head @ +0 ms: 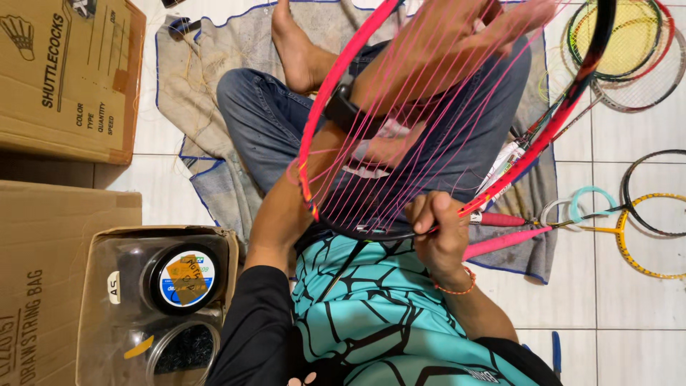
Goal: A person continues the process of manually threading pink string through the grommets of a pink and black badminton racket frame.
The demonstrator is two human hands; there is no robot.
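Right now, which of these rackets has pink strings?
The red-and-black racket, gripped at its rim by the right hand. The rackets on the floor have yellow or pale strings, and the yellow frame looks unstrung.

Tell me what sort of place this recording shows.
Probably an informal racket-stringing spot on a tiled floor: a person sits on a mat threading a red racket, with spare rackets and cardboard boxes around.

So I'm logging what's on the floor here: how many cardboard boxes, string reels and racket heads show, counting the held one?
Cardboard boxes: 3
String reels: 2
Held racket: 1
Floor racket heads: 4
Total: 10
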